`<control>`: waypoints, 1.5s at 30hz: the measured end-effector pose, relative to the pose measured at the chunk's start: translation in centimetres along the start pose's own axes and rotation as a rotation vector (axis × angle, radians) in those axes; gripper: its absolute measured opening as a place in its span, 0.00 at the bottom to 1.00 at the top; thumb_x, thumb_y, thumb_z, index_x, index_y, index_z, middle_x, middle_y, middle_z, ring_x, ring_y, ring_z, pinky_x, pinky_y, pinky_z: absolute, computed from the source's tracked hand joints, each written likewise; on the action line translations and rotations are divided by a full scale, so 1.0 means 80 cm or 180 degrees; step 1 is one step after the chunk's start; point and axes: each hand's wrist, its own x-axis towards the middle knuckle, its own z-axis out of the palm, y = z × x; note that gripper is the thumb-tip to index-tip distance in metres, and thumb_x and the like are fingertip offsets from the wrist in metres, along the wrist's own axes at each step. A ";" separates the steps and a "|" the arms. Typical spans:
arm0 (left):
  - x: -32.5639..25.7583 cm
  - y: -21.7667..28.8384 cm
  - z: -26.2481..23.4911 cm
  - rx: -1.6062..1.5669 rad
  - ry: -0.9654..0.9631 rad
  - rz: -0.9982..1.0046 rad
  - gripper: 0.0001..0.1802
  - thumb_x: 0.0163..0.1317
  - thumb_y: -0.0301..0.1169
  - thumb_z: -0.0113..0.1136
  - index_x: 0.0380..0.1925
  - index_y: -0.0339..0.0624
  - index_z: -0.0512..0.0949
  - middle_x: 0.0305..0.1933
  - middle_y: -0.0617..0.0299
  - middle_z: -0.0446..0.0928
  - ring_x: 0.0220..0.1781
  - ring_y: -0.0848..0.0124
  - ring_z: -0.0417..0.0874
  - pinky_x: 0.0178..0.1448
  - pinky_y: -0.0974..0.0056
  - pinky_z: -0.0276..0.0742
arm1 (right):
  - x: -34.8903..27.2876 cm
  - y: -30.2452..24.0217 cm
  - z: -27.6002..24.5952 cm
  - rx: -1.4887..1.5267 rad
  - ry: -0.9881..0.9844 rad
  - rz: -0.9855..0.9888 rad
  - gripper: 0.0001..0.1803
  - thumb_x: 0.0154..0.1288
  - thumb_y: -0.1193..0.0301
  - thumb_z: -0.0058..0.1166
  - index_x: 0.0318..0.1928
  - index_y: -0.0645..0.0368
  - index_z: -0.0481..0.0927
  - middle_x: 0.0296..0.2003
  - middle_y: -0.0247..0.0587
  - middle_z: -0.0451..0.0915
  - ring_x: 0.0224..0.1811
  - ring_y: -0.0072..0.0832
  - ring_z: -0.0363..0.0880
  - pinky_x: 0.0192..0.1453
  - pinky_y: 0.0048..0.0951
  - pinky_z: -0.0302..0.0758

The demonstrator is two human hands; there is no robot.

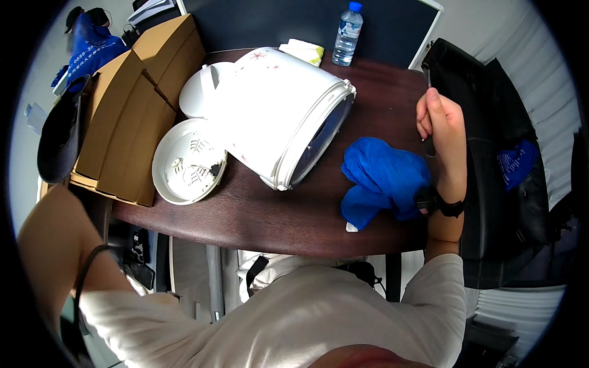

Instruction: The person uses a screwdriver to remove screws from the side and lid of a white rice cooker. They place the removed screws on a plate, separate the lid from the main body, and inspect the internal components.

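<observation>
My right hand [440, 119] is closed round a slim tool with a thin metal shaft [428, 78] and a dark rounded end, which looks like a screwdriver. It is raised over the table's right edge. Below it, a crumpled blue cloth [383, 178] lies beside my wrist. A white, flower-printed appliance body [270, 104], rice-cooker-like, rests on its side, its dark round end facing right. Left of it sits a shallow white round cover [191, 162] with slots and small dark bits inside. My left arm bends at the left edge, its hand out of the picture.
An open cardboard box [129, 122] stands on the left, with a dark cap-like item beside it. At the back are a water bottle [347, 35], a folded cloth or packet [304, 50] and a dark partition [270, 24]. A black sofa [485, 221] borders the right side.
</observation>
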 end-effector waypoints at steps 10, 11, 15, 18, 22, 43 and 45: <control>-0.032 -0.012 -0.027 0.0522 0.0003 -0.0517 0.41 0.65 0.60 0.51 0.62 0.31 0.72 0.60 0.44 0.77 0.62 0.50 0.78 0.72 0.47 0.65 | 0.000 -0.002 -0.001 0.0030 -0.0117 0.0136 0.25 0.80 0.56 0.42 0.24 0.55 0.72 0.14 0.23 0.64 0.16 0.11 0.61 0.22 0.17 0.56; -0.040 -0.014 -0.028 0.0605 0.0006 -0.0604 0.41 0.65 0.60 0.51 0.62 0.31 0.72 0.60 0.44 0.77 0.62 0.50 0.78 0.72 0.47 0.65 | 0.000 0.003 -0.003 -0.0047 -0.0126 0.0100 0.25 0.79 0.56 0.42 0.24 0.54 0.72 0.15 0.23 0.64 0.16 0.11 0.61 0.22 0.17 0.56; -0.062 -0.022 -0.034 0.0809 0.0027 -0.0886 0.41 0.65 0.60 0.51 0.61 0.31 0.72 0.60 0.44 0.77 0.62 0.51 0.78 0.72 0.47 0.65 | -0.005 0.002 0.000 -0.0065 -0.0105 -0.0052 0.24 0.79 0.58 0.44 0.23 0.56 0.73 0.15 0.24 0.65 0.16 0.10 0.61 0.20 0.17 0.53; -0.072 -0.024 -0.036 0.0909 0.0006 -0.1096 0.41 0.65 0.60 0.51 0.61 0.31 0.72 0.60 0.45 0.77 0.62 0.51 0.78 0.72 0.46 0.65 | -0.010 0.001 0.000 -0.0057 -0.0123 -0.0018 0.24 0.79 0.59 0.45 0.23 0.57 0.73 0.14 0.25 0.65 0.16 0.09 0.60 0.19 0.18 0.52; -0.075 -0.028 -0.039 0.0976 -0.0003 -0.1198 0.41 0.65 0.59 0.52 0.61 0.32 0.72 0.60 0.45 0.77 0.62 0.51 0.78 0.71 0.46 0.65 | -0.005 -0.004 -0.002 -0.0106 -0.0073 -0.0179 0.25 0.79 0.60 0.44 0.23 0.59 0.73 0.14 0.26 0.66 0.16 0.10 0.62 0.20 0.18 0.54; -0.101 -0.032 -0.046 0.1167 0.0006 -0.1487 0.40 0.64 0.59 0.53 0.60 0.32 0.72 0.59 0.45 0.76 0.61 0.51 0.79 0.71 0.46 0.65 | -0.006 -0.002 0.000 -0.0306 -0.0108 -0.0183 0.26 0.78 0.59 0.46 0.22 0.60 0.73 0.13 0.27 0.67 0.16 0.12 0.63 0.20 0.19 0.56; -0.102 -0.045 -0.049 0.1087 0.0005 -0.1446 0.40 0.64 0.59 0.53 0.60 0.32 0.72 0.59 0.45 0.76 0.61 0.51 0.79 0.70 0.46 0.65 | -0.006 -0.007 0.003 -0.0329 -0.0059 -0.0204 0.26 0.78 0.59 0.46 0.22 0.60 0.73 0.13 0.27 0.67 0.16 0.11 0.63 0.21 0.19 0.56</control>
